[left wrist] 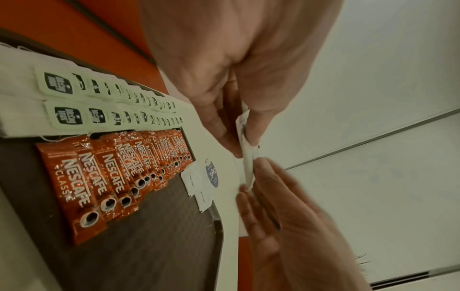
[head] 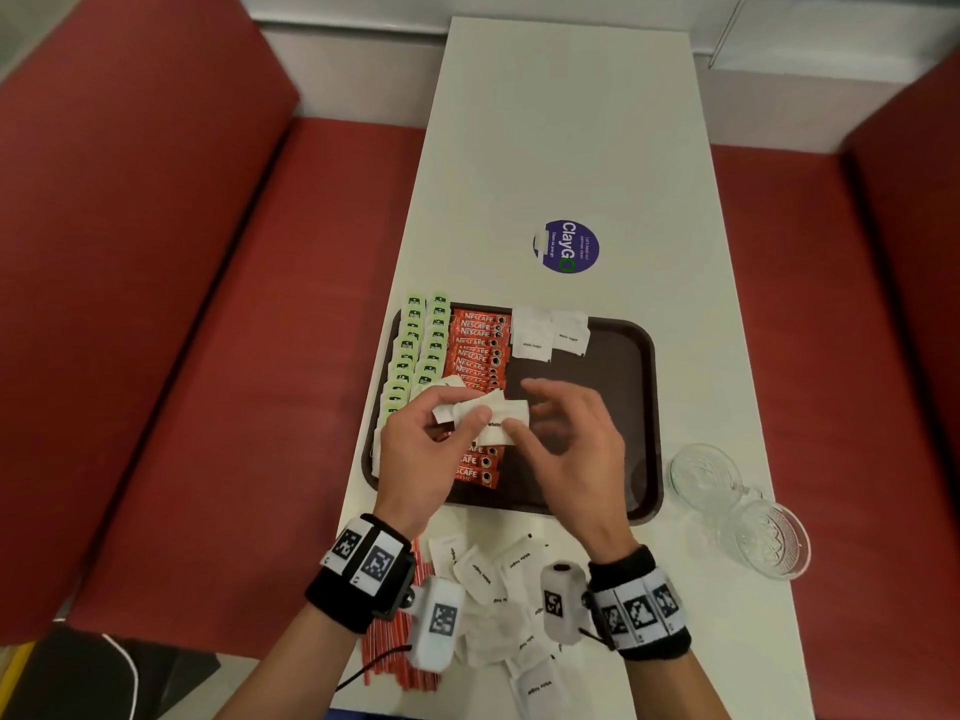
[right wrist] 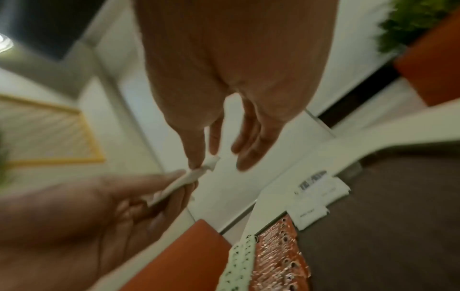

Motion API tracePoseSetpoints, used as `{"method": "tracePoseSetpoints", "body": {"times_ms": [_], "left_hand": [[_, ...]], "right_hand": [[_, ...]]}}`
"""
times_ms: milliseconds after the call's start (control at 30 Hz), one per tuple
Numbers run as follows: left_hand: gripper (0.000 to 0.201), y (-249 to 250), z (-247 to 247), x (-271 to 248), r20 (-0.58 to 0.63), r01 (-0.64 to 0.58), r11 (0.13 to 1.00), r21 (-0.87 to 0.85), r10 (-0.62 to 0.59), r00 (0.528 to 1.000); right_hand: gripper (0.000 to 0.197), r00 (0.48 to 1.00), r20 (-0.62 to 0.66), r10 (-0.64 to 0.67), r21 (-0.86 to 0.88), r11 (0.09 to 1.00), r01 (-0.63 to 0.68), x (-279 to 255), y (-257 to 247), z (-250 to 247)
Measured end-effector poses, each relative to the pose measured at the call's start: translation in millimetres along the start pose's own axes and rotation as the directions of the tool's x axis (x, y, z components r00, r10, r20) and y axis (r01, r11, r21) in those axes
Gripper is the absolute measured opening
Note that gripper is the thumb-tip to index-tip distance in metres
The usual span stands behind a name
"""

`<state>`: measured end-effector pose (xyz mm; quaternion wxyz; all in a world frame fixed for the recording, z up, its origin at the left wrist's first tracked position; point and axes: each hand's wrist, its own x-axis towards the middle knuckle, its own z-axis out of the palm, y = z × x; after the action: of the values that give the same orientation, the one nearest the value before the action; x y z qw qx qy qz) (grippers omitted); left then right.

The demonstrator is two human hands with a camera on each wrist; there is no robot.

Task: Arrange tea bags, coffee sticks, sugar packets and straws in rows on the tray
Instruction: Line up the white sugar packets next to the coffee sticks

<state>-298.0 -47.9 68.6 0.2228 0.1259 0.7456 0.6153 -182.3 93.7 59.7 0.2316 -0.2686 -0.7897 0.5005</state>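
A brown tray (head: pixel 652 407) holds two rows of green tea bags (head: pixel 415 350), a row of red coffee sticks (head: pixel 475 350) and two white sugar packets (head: pixel 550 335) at its far edge. Above the tray's near left, my left hand (head: pixel 467 415) grips a small bunch of white sugar packets (head: pixel 493 415). My right hand (head: pixel 524 413) is beside it, thumb and a fingertip pinching the end of one packet (left wrist: pixel 247 163), the other fingers spread and blurred. The packet (right wrist: pixel 184 181) shows edge-on in the right wrist view.
Loose sugar packets (head: pixel 493 579) and a bundle of red straws (head: pixel 395 662) lie on the white table near my wrists. Two glass cups (head: pixel 704 472) (head: pixel 769 537) stand right of the tray. A round blue sticker (head: pixel 566 246) lies beyond it. Red benches flank the table.
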Motion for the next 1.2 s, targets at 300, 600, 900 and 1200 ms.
{"method": "tracePoseSetpoints", "body": {"times_ms": [300, 600, 900, 1200], "left_hand": [[0.015, -9, -4, 11, -0.030, -0.018, 0.998, 0.063, 0.020, 0.999], [0.010, -13, -13, 1, 0.108, -0.059, 0.994, 0.092, 0.049, 0.993], [0.010, -12, -14, -2, 0.201, -0.046, 0.997, 0.060, 0.033, 0.979], [0.010, -14, -16, 3, 0.382, -0.196, 0.952, 0.237, 0.094, 0.919]], "right_hand": [[0.022, 0.924, -0.051, 0.379, 0.192, 0.912, -0.364, 63, 63, -15], [0.031, 0.920, -0.003, 0.392, -0.166, 0.907, -0.387, 142, 121, 8], [0.038, 0.940, -0.020, 0.340, -0.351, 0.878, -0.325, 146, 116, 22], [0.026, 0.761, 0.640, 0.105, -0.032, 0.993, -0.110, 105, 8, -2]]}}
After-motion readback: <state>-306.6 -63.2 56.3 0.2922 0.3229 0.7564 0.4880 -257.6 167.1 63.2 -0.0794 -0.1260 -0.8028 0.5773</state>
